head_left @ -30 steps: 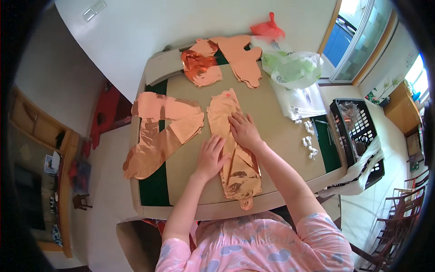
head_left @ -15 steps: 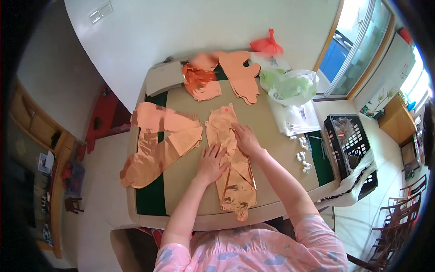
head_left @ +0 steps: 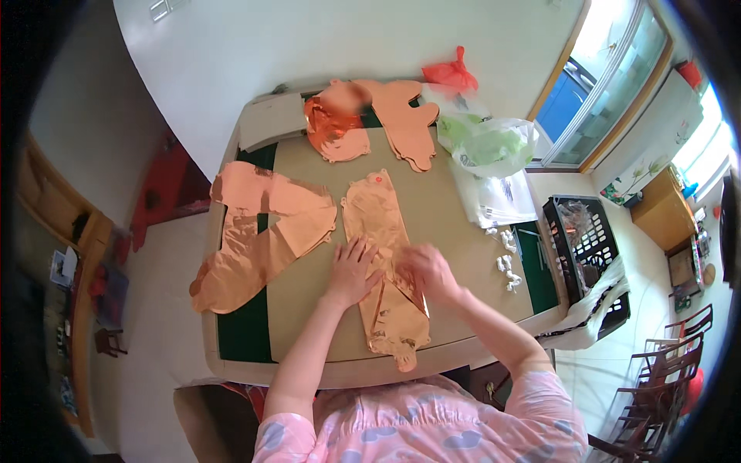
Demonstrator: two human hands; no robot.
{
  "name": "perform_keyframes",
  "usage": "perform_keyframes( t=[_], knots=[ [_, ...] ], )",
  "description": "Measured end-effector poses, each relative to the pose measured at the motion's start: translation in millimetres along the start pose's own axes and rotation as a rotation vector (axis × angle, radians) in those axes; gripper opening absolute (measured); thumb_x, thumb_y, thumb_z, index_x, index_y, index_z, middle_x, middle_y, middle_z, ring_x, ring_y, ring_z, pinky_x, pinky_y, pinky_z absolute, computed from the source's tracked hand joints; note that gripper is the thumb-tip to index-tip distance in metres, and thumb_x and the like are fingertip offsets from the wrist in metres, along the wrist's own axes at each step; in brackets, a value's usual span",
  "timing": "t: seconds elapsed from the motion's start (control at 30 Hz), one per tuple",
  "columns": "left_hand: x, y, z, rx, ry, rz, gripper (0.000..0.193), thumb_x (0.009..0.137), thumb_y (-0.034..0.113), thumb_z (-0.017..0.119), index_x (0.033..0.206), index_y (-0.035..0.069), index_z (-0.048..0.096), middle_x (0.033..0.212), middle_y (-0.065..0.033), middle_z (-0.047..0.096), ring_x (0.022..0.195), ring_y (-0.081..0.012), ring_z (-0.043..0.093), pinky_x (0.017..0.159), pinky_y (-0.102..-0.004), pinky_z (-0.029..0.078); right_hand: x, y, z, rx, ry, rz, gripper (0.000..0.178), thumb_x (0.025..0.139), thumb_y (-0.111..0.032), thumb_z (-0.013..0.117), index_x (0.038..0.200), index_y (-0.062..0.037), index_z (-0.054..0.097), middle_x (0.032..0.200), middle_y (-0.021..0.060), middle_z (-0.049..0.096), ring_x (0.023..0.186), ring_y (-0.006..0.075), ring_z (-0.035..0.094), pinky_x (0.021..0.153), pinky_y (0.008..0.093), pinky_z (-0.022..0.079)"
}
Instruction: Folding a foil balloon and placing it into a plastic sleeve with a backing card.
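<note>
A flat, shiny copper-coloured foil balloon (head_left: 376, 210) lies lengthwise in front of me, with small tabs on its edges and a red dot near its far end. My left hand (head_left: 353, 272) rests flat on its left side, fingers spread. Over the right edge of the same balloon is my right hand (head_left: 434, 275), curled and smeared by motion, so its fingertips cannot be made out. To the left lies another foil piece (head_left: 258, 231), angular with a gap in its middle. Further back are a crumpled foil piece (head_left: 340, 139) and a stack of flat foil shapes (head_left: 405, 127).
At the table's back left sits a grey-beige flat object (head_left: 272, 122). A white-green plastic bag (head_left: 490, 147), clear packets (head_left: 502, 201) and small white twisted bundles (head_left: 507, 262) lie on the right. A red bag (head_left: 450, 73) stands behind. Beside the table is a black crate (head_left: 587, 239).
My right hand has lifted from its flat position on the balloon and drawn nearer to me, its fingers now curled. The left hand stays on the foil. The whole view has shifted slightly.
</note>
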State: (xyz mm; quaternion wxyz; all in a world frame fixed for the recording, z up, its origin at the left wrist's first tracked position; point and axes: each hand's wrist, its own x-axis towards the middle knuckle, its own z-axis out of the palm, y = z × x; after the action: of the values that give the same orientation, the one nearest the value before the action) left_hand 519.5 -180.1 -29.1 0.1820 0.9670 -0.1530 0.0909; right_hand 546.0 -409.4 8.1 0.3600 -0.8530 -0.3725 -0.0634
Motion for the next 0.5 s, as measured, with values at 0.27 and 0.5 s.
perform_keyframes(
  t=[0.27, 0.5],
  knots=[
    [2.9, -1.7, 4.7, -0.009, 0.095, 0.043, 0.055, 0.087, 0.042, 0.061, 0.133, 0.012, 0.05, 0.144, -0.0153, 0.041, 0.135, -0.0321, 0.035, 0.109, -0.0572, 0.026, -113.0, -93.0, 1.0, -0.184, -0.249, -0.001, 0.048, 0.088, -0.016, 0.06, 0.135, -0.0113, 0.051, 0.144, 0.0098, 0.044, 0.135, 0.0257, 0.039, 0.112, 0.0515, 0.027],
    [1.6, -0.6, 2.8, 0.009, 0.1, 0.056, 0.054, 0.089, 0.043, 0.058, 0.133, 0.012, 0.049, 0.145, -0.0147, 0.039, 0.136, -0.0321, 0.034, 0.11, -0.0562, 0.026, -127.9, -96.6, 11.3, -0.187, -0.242, 0.045, 0.047, 0.09, -0.019, 0.059, 0.135, -0.0088, 0.049, 0.144, 0.0115, 0.043, 0.135, 0.0287, 0.038, 0.112, 0.051, 0.027]
  ],
)
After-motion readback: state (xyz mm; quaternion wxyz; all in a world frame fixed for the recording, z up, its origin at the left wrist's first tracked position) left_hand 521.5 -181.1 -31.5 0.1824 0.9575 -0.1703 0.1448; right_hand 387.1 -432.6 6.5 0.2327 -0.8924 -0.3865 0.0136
